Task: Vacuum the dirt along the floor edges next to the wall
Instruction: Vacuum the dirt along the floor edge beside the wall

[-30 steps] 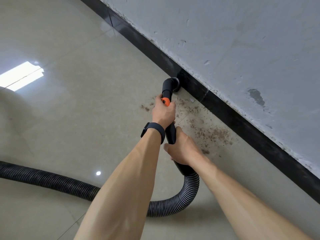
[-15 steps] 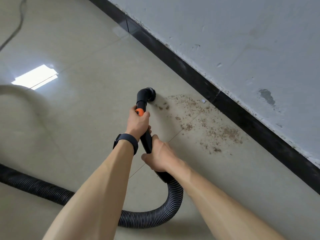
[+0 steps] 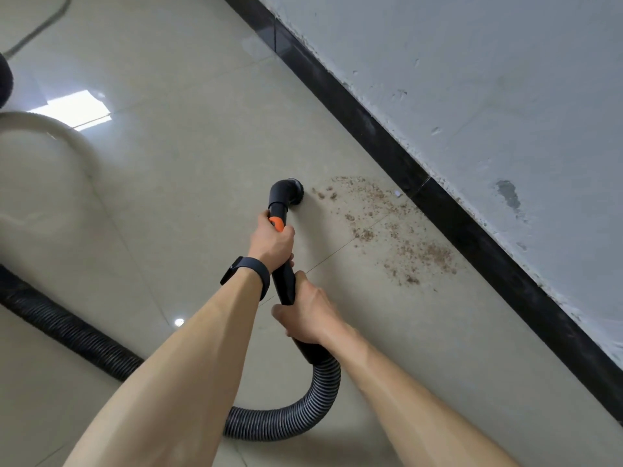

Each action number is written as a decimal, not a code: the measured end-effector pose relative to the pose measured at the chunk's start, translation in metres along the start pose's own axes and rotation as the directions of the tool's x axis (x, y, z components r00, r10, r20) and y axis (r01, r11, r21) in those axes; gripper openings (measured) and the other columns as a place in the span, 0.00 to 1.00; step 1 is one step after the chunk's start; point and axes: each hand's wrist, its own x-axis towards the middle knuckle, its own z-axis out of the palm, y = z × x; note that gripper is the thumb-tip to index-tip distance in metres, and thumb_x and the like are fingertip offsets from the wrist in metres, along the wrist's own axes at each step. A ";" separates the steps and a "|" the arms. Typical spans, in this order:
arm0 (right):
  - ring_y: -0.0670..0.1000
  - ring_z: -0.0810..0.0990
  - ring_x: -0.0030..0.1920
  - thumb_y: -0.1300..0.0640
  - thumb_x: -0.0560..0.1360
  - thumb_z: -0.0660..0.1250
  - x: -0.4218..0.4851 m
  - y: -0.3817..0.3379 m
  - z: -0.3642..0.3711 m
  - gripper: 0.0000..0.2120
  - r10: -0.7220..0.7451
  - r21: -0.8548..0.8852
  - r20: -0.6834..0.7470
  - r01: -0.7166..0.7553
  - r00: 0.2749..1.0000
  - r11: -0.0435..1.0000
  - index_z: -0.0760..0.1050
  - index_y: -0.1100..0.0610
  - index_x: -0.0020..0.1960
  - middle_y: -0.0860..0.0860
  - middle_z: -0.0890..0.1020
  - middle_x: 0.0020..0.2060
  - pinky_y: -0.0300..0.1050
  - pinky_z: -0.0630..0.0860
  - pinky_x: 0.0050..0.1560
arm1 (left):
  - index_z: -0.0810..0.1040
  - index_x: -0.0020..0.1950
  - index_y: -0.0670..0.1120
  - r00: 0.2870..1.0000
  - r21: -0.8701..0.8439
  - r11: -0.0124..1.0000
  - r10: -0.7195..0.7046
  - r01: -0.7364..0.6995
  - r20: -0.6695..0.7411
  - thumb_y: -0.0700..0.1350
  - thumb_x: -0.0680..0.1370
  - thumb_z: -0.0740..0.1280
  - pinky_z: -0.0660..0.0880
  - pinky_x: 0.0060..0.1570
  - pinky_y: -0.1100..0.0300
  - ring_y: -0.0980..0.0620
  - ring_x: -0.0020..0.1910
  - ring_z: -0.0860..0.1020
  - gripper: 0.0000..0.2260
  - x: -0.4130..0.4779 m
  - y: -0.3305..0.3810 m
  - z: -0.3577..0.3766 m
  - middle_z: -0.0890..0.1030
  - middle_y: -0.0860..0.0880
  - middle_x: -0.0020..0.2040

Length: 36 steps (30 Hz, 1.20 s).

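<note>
Trailing on the left: the black bumpy hose (image 3: 67, 332) is lying on the shiny floor (image 3: 185, 146) and curling round under the arms to join the pipe.
Left hand: the left hand (image 3: 271, 242) is wrapping its fingers tight round the top of the black pipe (image 3: 285, 281), right by the orange button (image 3: 276, 224). A dark band (image 3: 249, 271) is sitting on the wrist.
Brush head: the round brush head (image 3: 288, 193) is pointing down at the tile, just beside the near edge of the dirt and well apart from the wall.
Right hand: the right hand (image 3: 305, 315) is curling round the low end of the pipe, just above where the hose is joining on.
Dirt: brown crumbs of dirt (image 3: 397, 237) are spreading over the tile and reaching up to the black strip (image 3: 472, 237) at the foot of the grey wall (image 3: 472, 96).
How it is handling: the pipe is looking hard, stiff and light, so it is probably steering easily. The hose is looking bendy and is likely tugging a little.
Where to be holding: one hand high for aiming and one low for pushing is looking right.
</note>
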 end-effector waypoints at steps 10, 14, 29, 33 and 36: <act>0.57 0.85 0.44 0.51 0.72 0.66 0.010 0.016 -0.018 0.16 0.023 0.023 -0.030 -0.023 0.999 0.999 0.67 0.52 0.56 0.57 0.84 0.45 0.54 0.83 0.48 | 0.60 0.73 0.49 0.998 -0.024 0.999 0.025 -0.024 0.055 0.44 0.80 0.59 0.77 0.29 0.55 0.43 0.33 0.76 0.21 0.007 0.012 0.024 0.74 0.42 0.50; 0.55 0.86 0.41 0.53 0.72 0.65 0.015 0.027 -0.030 0.14 0.042 0.047 -0.049 -0.039 0.998 0.998 0.67 0.53 0.56 0.56 0.85 0.41 0.54 0.83 0.49 | 0.61 0.72 0.49 0.998 -0.012 0.999 0.033 -0.032 0.058 0.43 0.79 0.59 0.77 0.28 0.55 0.43 0.32 0.77 0.21 0.012 0.019 0.042 0.75 0.43 0.47; 0.52 0.86 0.37 0.53 0.73 0.66 0.031 0.071 -0.080 0.12 0.060 0.149 -0.107 -0.044 0.992 0.988 0.69 0.52 0.55 0.54 0.85 0.40 0.52 0.83 0.45 | 0.57 0.76 0.51 0.986 0.083 0.990 0.101 -0.113 0.133 0.47 0.79 0.60 0.83 0.44 0.42 0.38 0.43 0.82 0.26 0.027 0.047 0.109 0.77 0.41 0.53; 0.52 0.86 0.37 0.54 0.73 0.66 0.034 0.084 -0.087 0.12 0.072 0.189 -0.121 -0.048 0.990 0.981 0.69 0.52 0.54 0.53 0.85 0.37 0.52 0.83 0.46 | 0.57 0.76 0.50 0.981 0.127 0.981 0.127 -0.146 0.147 0.47 0.79 0.61 0.82 0.45 0.44 0.41 0.42 0.82 0.26 0.029 0.052 0.126 0.78 0.42 0.53; 0.51 0.86 0.36 0.54 0.73 0.66 0.033 0.090 -0.091 0.12 0.087 0.223 -0.134 -0.056 0.987 0.973 0.69 0.53 0.55 0.52 0.84 0.36 0.48 0.81 0.42 | 0.57 0.76 0.50 0.975 0.132 0.978 0.137 -0.161 0.174 0.47 0.80 0.61 0.82 0.44 0.43 0.40 0.42 0.81 0.26 0.030 0.054 0.137 0.77 0.43 0.51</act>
